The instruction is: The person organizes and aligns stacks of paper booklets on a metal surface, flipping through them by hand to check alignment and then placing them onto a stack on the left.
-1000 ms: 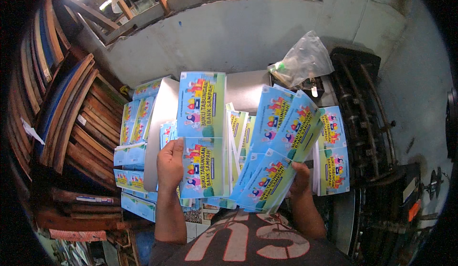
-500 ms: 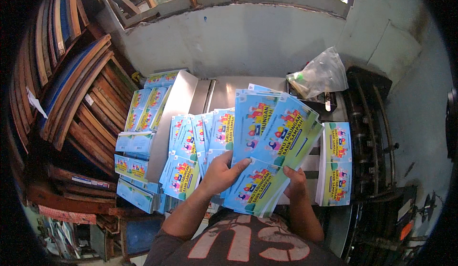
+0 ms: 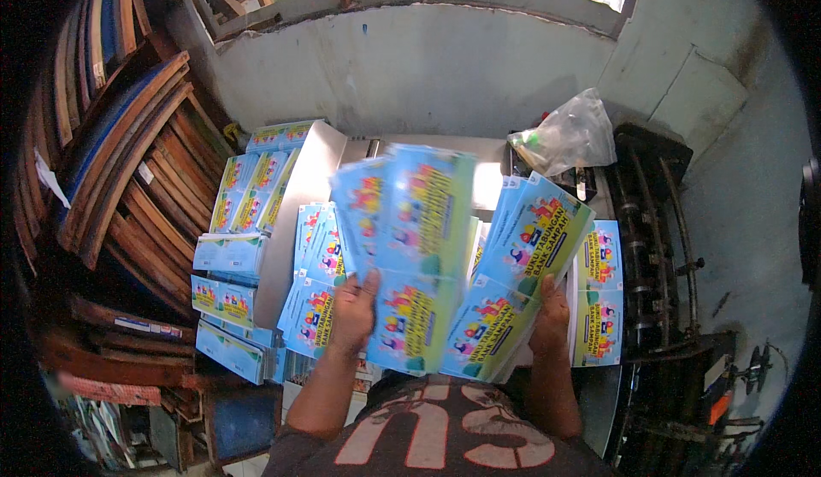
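With the fingers [image 3: 369, 284] of our left hand [image 3: 349, 321] we grasp motion-blurred blue-and-green printed paper sheets [image 3: 419, 310] by their left edge. With our right hand [image 3: 552, 319] we grasp a fanned bundle of matching rectangular paper [image 3: 526, 259] by its right edge. We hold both above the grey metallic tabletop [image 3: 489, 179]. To the left lie overlapping blue printed sheets [image 3: 308, 310]; to the right stands a squared paper stack [image 3: 601, 306]. Behind, we see a clear plastic bag [image 3: 577, 135].

Hands [image 3: 352, 315] apart, both curled in grip, thumbs [image 3: 370, 282] upward; bare forearms [image 3: 328, 383] bent forward.
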Available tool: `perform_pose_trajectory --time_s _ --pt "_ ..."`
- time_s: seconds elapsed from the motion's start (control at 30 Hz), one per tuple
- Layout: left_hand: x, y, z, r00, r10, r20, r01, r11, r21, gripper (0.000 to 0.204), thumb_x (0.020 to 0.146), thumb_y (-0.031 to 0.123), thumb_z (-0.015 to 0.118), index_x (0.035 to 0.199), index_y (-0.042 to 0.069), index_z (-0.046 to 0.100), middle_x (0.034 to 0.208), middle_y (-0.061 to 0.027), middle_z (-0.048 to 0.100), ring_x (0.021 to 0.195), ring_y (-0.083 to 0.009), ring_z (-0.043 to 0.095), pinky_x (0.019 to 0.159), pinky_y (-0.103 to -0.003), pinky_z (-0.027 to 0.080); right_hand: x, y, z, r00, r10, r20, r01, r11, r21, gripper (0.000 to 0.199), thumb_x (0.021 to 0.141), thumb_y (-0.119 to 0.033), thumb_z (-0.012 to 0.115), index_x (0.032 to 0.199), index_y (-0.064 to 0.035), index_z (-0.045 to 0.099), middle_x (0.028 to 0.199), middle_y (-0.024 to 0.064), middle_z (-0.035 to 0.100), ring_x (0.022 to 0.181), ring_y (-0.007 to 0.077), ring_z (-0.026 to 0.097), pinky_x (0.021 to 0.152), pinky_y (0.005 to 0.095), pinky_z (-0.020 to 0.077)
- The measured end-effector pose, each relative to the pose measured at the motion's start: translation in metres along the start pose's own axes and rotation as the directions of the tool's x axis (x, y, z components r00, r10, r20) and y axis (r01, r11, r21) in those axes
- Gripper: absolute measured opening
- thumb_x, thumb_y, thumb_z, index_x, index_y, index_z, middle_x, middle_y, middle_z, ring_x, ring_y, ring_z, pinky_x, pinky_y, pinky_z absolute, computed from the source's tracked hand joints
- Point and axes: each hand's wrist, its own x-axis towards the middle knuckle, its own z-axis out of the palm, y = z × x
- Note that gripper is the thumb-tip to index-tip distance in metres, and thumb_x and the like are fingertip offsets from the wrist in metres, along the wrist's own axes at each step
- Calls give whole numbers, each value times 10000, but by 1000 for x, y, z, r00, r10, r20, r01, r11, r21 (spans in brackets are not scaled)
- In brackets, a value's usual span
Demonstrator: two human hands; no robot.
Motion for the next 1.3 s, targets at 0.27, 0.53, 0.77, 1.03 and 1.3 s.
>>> perform_pose_trajectory --time_s 0.27,0.53,0.77,1.03,1.3 --pt "5 68 -73 917 223 -330 -261 962 -75 291 1006 213 552 1190 -9 587 1109 -84 664 950 -161 641 856 -310 517 24 15 25 985 31 173 -16 996 -85 361 946 -114 588 1282 3 522 1109 104 669 919 174 657 817 326 535" --pt "-14 61 -120 887 175 -426 -231 970 -81 333 1005 231 556 1228 -15 577 1153 -80 643 1043 -163 595 946 -329 457 65 71 79 927 196 321 -59 918 -392 474 909 -186 663 1274 56 482 1125 142 637 995 227 616 919 374 475" --pt "-21 46 -90 934 260 -243 -281 958 -56 328 1017 231 536 1219 -23 586 1151 -76 645 1020 -154 601 926 -324 466 17 49 142 811 161 563 274 745 -608 413 869 -189 714 1190 30 572 1037 166 618 919 282 625 790 343 505" --pt "-22 42 -50 910 398 -119 -327 863 384 314 1020 240 530 1155 -28 620 1047 -60 666 937 -104 574 838 -285 464 -9 37 153 786 193 588 229 792 -566 270 913 -190 671 1098 6 646 912 70 654 790 158 609 734 313 497" --pt "-20 35 -46 886 399 -235 -321 895 311 279 1012 214 546 1142 -20 626 1039 -64 671 910 -106 585 824 -279 475 16 26 95 840 178 513 -48 965 -257 248 872 -99 692 1098 0 670 988 73 710 891 139 654 825 314 531"
